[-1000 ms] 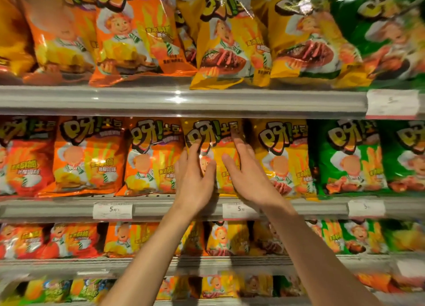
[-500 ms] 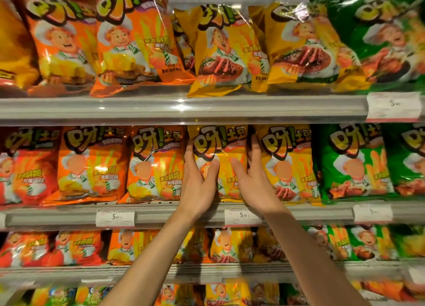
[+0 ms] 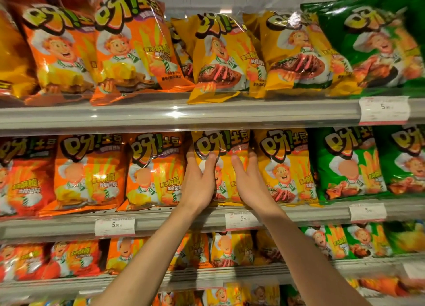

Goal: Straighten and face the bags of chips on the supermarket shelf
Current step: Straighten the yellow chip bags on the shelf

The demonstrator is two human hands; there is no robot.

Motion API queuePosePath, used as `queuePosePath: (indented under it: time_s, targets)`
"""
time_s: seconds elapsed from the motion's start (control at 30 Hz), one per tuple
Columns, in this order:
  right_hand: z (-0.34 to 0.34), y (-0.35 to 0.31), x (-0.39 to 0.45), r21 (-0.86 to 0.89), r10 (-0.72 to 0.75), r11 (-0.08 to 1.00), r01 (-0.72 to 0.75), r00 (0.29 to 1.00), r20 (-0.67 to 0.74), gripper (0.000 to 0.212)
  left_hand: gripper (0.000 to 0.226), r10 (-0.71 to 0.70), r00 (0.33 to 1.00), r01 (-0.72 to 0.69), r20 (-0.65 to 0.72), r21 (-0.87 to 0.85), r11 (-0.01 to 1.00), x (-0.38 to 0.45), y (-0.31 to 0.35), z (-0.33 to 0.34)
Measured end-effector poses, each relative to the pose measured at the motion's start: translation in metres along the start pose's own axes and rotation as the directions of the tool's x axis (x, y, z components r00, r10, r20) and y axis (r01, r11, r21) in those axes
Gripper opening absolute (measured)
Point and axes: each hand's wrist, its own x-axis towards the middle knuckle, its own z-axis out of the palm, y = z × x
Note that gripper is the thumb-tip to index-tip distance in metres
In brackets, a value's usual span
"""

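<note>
I am clasping the yellow chip bag (image 3: 222, 149) on the middle shelf (image 3: 161, 222) with my left hand (image 3: 199, 181) and right hand (image 3: 249, 183), thumbs on its front, fingers around its sides. It is standing upright, long axis vertical, printed face toward me, between an orange bag (image 3: 154, 170) at left and another yellow bag (image 3: 285, 165) at right.

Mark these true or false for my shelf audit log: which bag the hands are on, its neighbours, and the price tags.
1. Both hands are on a yellow bag on the middle shelf. True: left hand, right hand.
2. The bag right of it is green. False: a second yellow bag comes first, then a green bag.
3. The bag left of it is an orange bag. True.
4. The middle shelf has no price tags. False: a price tag sits below the hands.
</note>
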Motion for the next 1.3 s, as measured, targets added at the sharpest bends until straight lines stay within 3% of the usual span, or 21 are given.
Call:
queuePosePath:
  time_s: [0.2,0.3,0.47,0.63,0.93,1.13,1.3]
  targets:
    - [-0.001,-0.001,-0.002,-0.052,-0.017,0.998,0.016,1.000,-0.017,0.074,0.078,0.036,0.999,-0.035,-0.014,0.048,0.998,0.001,-0.009,0.000]
    - [-0.001,0.000,-0.003,-0.065,-0.114,0.992,0.110,0.992,-0.061,0.070,0.072,0.121,0.991,-0.118,-0.061,0.044,0.992,0.003,-0.008,-0.002]
    - [0.000,0.001,0.002,-0.244,-0.235,0.945,0.219,0.971,-0.040,0.057,0.060,0.165,0.982,-0.147,-0.095,0.167,0.975,0.009,-0.002,0.001]
    - [-0.003,0.001,0.011,-0.396,-0.331,0.861,0.319,0.943,0.039,0.046,0.055,0.152,0.987,-0.139,-0.062,0.169,0.976,0.018,-0.005,0.004]
    - [-0.006,0.003,0.011,-0.201,-0.205,0.959,0.201,0.979,0.004,0.057,0.060,0.123,0.991,-0.129,0.045,0.189,0.973,0.019,-0.003,-0.006]
    - [-0.025,0.014,-0.014,-0.136,-0.205,0.967,0.214,0.976,0.076,0.063,0.064,0.217,0.975,-0.224,0.055,0.206,0.953,-0.010,-0.007,-0.030]
    - [-0.040,0.041,-0.041,-0.010,-0.187,0.982,0.190,0.974,0.129,0.049,0.055,0.180,0.983,-0.184,0.048,0.099,0.978,-0.048,-0.021,-0.044]
